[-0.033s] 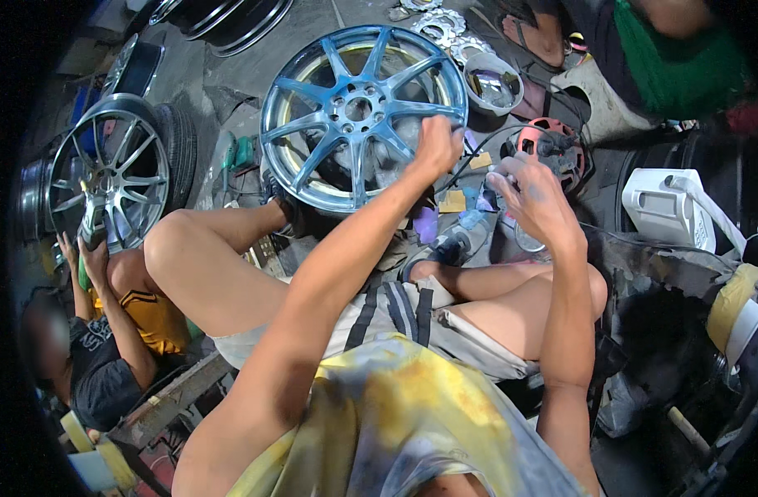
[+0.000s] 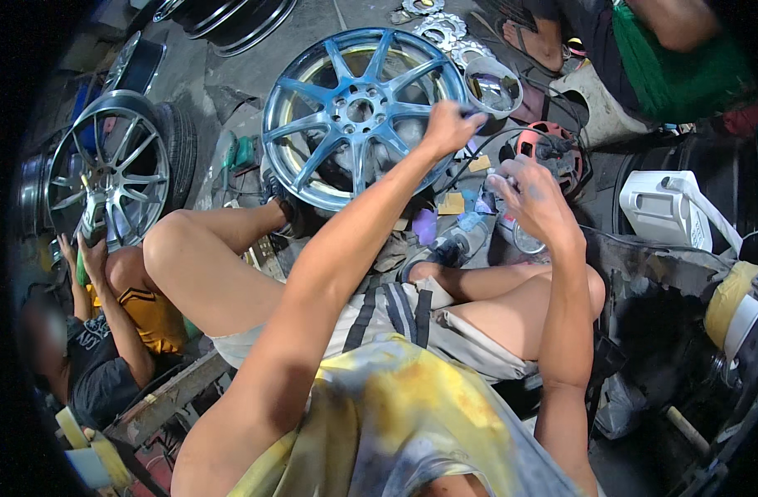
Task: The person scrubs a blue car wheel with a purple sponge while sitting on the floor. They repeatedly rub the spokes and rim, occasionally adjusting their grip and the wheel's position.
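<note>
A blue multi-spoke car wheel rim [image 2: 360,166] lies face up on the floor in front of me, with pale, worn-looking patches on its spokes. My left hand [image 2: 453,131] is closed at the rim's right edge, beside a grey bucket. A small dark blue piece [image 2: 476,117] sticks out from its fingers, too blurred to name. My right hand [image 2: 529,197] is raised over the floor right of the rim, its fingers curled together and greyish at the tips. Whatever it may hold is hidden.
The bucket [image 2: 492,87] holds liquid. An orange-red tool [image 2: 553,149] with cables lies near my right hand. Purple scraps [image 2: 425,225] lie between my feet. On the left another person's hands [image 2: 93,257] work at a silver rim [image 2: 112,178]. A white case [image 2: 664,209] stands right.
My left hand has shifted a little up and right, toward the bucket, and the dark blue piece shows more. My right hand has stayed nearly in place.
</note>
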Motion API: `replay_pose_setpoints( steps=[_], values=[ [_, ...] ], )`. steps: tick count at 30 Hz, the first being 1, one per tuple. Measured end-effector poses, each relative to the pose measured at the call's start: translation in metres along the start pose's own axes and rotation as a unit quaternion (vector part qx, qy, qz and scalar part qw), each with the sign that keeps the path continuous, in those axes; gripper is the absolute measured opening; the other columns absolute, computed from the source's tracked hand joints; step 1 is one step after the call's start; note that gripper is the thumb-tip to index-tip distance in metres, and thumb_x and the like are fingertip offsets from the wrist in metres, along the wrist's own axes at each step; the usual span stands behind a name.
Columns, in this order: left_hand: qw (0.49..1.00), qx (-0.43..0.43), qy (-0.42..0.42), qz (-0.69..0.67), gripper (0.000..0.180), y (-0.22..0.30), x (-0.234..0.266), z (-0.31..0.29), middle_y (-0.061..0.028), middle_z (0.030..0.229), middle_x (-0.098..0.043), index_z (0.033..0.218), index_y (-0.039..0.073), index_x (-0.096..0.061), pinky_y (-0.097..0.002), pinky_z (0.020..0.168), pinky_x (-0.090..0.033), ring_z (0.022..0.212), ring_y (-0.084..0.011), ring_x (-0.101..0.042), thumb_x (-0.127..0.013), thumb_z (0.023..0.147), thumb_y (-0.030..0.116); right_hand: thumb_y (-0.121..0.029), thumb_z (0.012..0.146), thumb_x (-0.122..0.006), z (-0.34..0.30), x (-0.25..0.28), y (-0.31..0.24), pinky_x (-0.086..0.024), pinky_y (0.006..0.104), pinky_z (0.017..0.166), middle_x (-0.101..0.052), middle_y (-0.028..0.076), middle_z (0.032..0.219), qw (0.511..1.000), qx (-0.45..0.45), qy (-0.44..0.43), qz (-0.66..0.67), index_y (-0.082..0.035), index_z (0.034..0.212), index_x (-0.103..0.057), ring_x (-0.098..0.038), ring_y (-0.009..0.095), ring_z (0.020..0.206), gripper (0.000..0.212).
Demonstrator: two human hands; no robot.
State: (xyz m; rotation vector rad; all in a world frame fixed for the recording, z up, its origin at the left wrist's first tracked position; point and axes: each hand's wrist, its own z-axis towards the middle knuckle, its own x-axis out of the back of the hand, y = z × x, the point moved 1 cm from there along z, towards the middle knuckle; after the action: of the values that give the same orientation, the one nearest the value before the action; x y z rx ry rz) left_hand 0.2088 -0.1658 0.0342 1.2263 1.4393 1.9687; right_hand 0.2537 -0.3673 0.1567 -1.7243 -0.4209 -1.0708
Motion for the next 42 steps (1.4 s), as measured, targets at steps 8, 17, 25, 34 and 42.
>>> replay_pose_setpoints(
  steps=[8, 17, 25, 34, 42],
  values=[
    [0.991, -0.064, -0.098, 0.058, 0.038, 0.133, 0.116, 0.075, -0.0123, 0.085, -0.073, 0.105, -0.002, -0.074, -0.0355, 0.074, -0.054, 0.077, -0.0213, -0.069, -0.06, 0.101, 0.033, -0.018, 0.096, -0.069, 0.004, 0.019, 0.008, -0.049, 0.0456, 0.077, -0.063, 0.022, 0.091, 0.995, -0.023, 0.084, -0.038, 0.003, 0.099, -0.067, -0.063, 0.04, 0.085, 0.022],
    [0.944, -0.18, -0.254, 0.106, 0.031, 0.208, 0.198, -0.01, -0.0092, 0.084, -0.074, 0.107, 0.0, -0.078, -0.0298, 0.07, -0.052, 0.075, -0.013, -0.065, -0.077, 0.091, 0.027, -0.035, 0.089, -0.084, 0.047, 0.033, -0.077, -0.051, 0.028, 0.081, -0.071, 0.003, 0.096, 0.901, 0.127, 0.15, 0.386, -0.005, 0.123, -0.066, -0.061, 0.009, 0.086, 0.048],
    [0.939, -0.154, -0.172, 0.254, 0.041, 0.132, 0.257, -0.01, -0.0113, 0.086, -0.075, 0.11, 0.003, -0.077, -0.0334, 0.073, -0.055, 0.077, -0.0177, -0.067, -0.072, 0.098, 0.042, -0.026, 0.092, -0.077, 0.068, 0.002, -0.108, -0.047, 0.0314, 0.071, -0.065, 0.007, 0.081, 0.958, 0.136, 0.077, 0.242, 0.002, 0.1, -0.068, -0.054, 0.013, 0.075, 0.03],
    [0.924, 0.046, -0.15, 0.348, 0.051, -0.083, 0.313, -0.013, -0.0282, 0.095, -0.072, 0.101, -0.001, -0.076, -0.0495, 0.085, -0.053, 0.094, -0.0452, -0.07, -0.061, 0.101, 0.047, -0.029, 0.094, -0.072, 0.069, -0.091, -0.026, -0.053, 0.0433, 0.083, -0.074, 0.019, 0.1, 0.98, -0.152, -0.126, -0.023, 0.002, 0.115, -0.071, -0.071, 0.03, 0.089, 0.038],
    [0.915, 0.082, -0.176, 0.355, 0.056, -0.137, 0.286, -0.04, -0.0322, 0.118, -0.068, 0.116, -0.007, -0.065, -0.0526, 0.1, -0.051, 0.114, -0.0473, -0.064, -0.052, 0.104, 0.045, -0.039, 0.096, -0.067, 0.088, -0.145, -0.014, -0.055, 0.0399, 0.082, -0.074, 0.013, 0.105, 0.869, -0.359, -0.165, 0.299, 0.002, 0.114, -0.073, -0.069, 0.023, 0.096, 0.045]
  ],
)
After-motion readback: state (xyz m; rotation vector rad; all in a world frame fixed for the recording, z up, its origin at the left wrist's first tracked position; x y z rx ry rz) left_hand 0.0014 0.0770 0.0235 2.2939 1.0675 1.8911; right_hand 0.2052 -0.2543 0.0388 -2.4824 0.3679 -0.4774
